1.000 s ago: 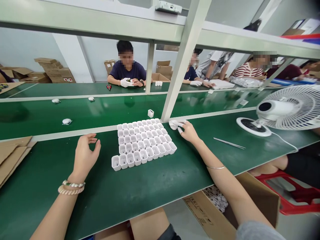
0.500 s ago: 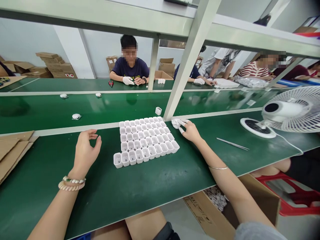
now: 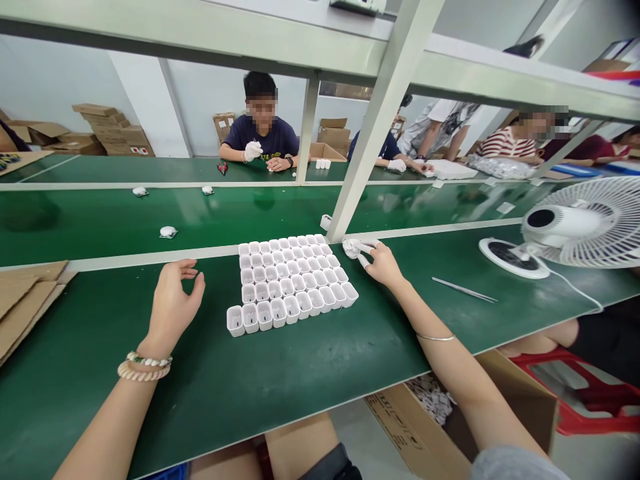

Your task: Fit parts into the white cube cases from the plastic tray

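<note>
Several white plastic cups (image 3: 295, 283) stand in close rows on the green table, open side up. Small dark slots show inside the front ones. My left hand (image 3: 176, 293) is held left of the rows, fingers loosely curled and thumb apart, with nothing in it. To the right of the rows, my right hand (image 3: 383, 261) reaches to a crumpled white wad (image 3: 351, 248) by the post's foot. White covers sit on some of its fingertips. They touch the wad, with thumb and fingers spread; I see no firm grip on it.
A slanted post (image 3: 383, 120) rises behind the cups. Tweezers (image 3: 464, 289) and a white fan (image 3: 565, 227) are to the right, cardboard sheets (image 3: 30, 300) to the left. White parts (image 3: 169, 232) lie on the green belt (image 3: 240, 213). Co-workers sit opposite.
The white parts on the belt have shifted right, and a white cup there is now partly behind the post. A co-worker's gloved hand has risen. My hands have hardly moved.
</note>
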### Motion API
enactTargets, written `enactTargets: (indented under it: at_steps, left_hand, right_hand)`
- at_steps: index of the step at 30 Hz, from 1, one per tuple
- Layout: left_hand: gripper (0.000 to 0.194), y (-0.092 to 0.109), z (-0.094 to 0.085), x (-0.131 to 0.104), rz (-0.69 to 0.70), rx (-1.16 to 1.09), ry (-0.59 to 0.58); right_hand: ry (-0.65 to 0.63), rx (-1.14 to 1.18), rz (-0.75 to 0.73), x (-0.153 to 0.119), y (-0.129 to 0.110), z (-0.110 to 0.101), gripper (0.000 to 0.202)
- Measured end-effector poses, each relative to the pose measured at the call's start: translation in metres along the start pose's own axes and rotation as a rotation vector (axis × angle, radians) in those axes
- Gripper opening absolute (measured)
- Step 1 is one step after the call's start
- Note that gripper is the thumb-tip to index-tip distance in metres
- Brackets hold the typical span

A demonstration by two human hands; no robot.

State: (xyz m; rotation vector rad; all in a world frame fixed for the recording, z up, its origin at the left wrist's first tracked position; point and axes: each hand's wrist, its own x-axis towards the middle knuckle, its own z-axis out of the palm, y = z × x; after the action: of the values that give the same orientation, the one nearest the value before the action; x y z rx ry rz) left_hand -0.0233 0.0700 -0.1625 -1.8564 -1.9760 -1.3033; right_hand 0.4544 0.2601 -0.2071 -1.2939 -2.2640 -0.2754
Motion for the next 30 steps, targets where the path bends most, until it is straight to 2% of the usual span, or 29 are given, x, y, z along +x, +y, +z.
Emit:
enactTargets:
  at_steps: [5,11,30]
  left_hand:
    - [0.032,-0.0005,0.0009,0.0008,0.002,-0.008,0.003]
    - [0.035,0.0004,-0.0002,0.0009,-0.013,0.000,-0.009]
    - [0.032,0.0013,-0.0010,0.0000,-0.014,-0.001,-0.002]
  right_hand:
    - [-0.009,-0.060,0.027,-0.0004,-0.0052,-0.0016,0.048]
    - [0.093,0.005,0.034,-0.0013,-0.0028,-0.0038,0.042]
    - [0.077,0.061,0.062,0.0002,-0.0089,-0.0058,0.040]
